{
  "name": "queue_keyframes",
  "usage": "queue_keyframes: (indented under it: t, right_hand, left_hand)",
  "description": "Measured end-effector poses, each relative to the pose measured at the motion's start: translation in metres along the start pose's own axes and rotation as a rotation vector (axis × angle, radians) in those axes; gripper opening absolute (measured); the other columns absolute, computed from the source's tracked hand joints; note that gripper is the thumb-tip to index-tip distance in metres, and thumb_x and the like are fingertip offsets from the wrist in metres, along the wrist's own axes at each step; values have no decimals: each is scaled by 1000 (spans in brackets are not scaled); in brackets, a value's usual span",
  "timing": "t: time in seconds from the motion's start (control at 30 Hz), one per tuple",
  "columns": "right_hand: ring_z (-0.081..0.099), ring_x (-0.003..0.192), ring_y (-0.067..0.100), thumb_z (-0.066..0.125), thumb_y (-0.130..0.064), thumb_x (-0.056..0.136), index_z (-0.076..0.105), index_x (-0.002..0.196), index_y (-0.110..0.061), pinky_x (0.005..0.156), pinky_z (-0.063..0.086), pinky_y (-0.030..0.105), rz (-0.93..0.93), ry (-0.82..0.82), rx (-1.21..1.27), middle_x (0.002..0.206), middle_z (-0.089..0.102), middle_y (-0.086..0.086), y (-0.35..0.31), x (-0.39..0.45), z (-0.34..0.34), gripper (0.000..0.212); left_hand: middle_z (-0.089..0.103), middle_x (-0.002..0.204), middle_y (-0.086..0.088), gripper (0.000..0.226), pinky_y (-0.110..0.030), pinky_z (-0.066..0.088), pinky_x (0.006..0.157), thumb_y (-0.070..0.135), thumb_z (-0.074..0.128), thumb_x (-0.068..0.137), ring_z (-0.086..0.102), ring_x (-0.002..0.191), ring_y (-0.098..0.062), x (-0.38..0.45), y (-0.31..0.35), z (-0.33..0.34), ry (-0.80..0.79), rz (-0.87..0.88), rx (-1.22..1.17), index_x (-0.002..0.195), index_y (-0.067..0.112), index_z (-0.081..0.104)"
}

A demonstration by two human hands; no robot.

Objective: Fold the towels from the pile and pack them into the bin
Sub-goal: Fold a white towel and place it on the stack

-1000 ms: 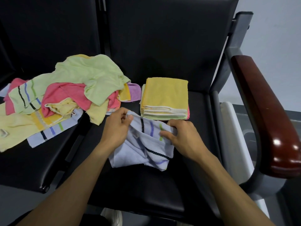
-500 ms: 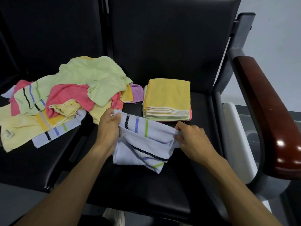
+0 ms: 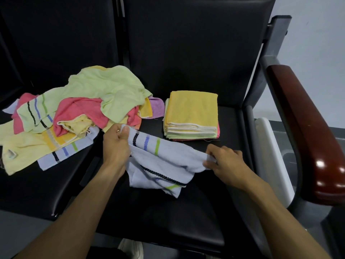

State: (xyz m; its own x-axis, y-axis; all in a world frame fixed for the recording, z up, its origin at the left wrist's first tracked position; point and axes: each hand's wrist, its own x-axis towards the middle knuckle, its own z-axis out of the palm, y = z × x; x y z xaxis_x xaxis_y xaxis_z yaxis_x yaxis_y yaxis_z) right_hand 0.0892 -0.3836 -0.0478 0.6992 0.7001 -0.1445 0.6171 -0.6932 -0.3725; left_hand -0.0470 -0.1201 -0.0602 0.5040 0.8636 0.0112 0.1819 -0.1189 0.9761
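Observation:
A pale blue towel (image 3: 168,157) with black, blue and green stripes lies crumpled on the black seat (image 3: 168,217). My left hand (image 3: 115,144) pinches its upper left corner. My right hand (image 3: 225,161) pinches its right edge, and the cloth is stretched between them. To the left lies a loose pile of towels (image 3: 78,109) in green, pink, yellow and blue. Behind the blue towel stands a neat stack of folded towels (image 3: 192,114) with a yellow one on top. A white bin (image 3: 272,157) shows to the right, below the armrest.
A dark red wooden armrest (image 3: 306,131) on a grey frame runs along the right of the seat. The black backrests rise behind the towels. A second black seat (image 3: 28,187) under the pile adjoins on the left. A shoe (image 3: 132,249) shows below the seat's front edge.
My hands have moved apart, the left toward the pile and the right toward the armrest, pulling the blue towel's edge out wider. The striped end now lies spread.

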Motion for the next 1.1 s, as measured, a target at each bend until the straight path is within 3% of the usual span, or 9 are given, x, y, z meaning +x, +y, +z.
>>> queue_keyframes:
  t: [0.1,0.17,0.3,0.4,0.53,0.7,0.83,0.97,1.1]
  right_hand:
    - [52,81,17,63,-29,94,53,81,-29,78,35,37,-16,201,68,78,61,-9,4,1,-2,16]
    - [54,68,14,66,-31,94,56,70,-23,67,42,34,-26,319,282,66,60,-7,3,3,-7,27]
    - [52,64,14,64,-34,94,59,71,-9,64,46,37,-96,312,800,69,62,11,-5,4,-8,34]
    - [46,64,15,66,-30,94,59,73,-4,62,39,30,-182,283,985,66,53,15,-10,5,-11,34]
    - [41,54,4,75,-33,88,64,65,-18,58,34,26,-171,195,640,55,50,-5,-4,4,-15,29]
    - [44,80,8,70,-62,78,45,54,-23,90,29,40,-34,-10,-38,58,49,-9,8,1,-11,52]
    - [41,94,11,73,-53,82,49,62,-27,101,30,45,-13,-36,-42,74,52,-13,10,-4,-13,40]
    - [40,93,13,72,-40,86,51,66,-38,86,26,37,-7,96,-49,83,46,-11,9,-6,-16,30]
    - [48,87,13,74,-34,86,74,80,-30,77,23,33,0,258,-33,83,49,-10,9,-5,-17,8]
  left_hand:
    - [53,77,-12,24,-40,38,64,29,49,103,44,69,-23,3,-1,-4,26,-35,-8,83,18,57]
    - [50,76,-12,24,-40,37,65,26,49,105,42,69,-23,4,-1,-7,45,-45,-19,85,19,58]
    - [52,80,-12,23,-38,39,68,24,49,106,45,73,-22,7,-6,-12,71,-57,-42,86,18,58]
    - [51,79,-10,20,-34,39,66,23,48,106,44,71,-20,9,-8,-13,86,-61,-43,92,12,58]
    - [49,77,-9,20,-33,36,66,22,47,106,42,71,-20,13,-9,-17,121,-48,-43,94,9,56]
    - [50,79,-10,20,-32,34,60,22,47,107,42,68,-19,13,-10,-19,122,-51,-33,95,9,56]
    - [49,79,-11,21,-32,32,59,22,47,107,40,69,-21,13,-10,-20,124,-48,-30,95,7,56]
    - [47,81,-12,28,-34,31,61,23,47,106,38,72,-24,14,-12,-22,125,-62,-30,96,-2,53]
    - [49,80,-13,26,-34,33,61,24,47,106,40,72,-24,15,-12,-23,130,-64,-22,92,2,53]
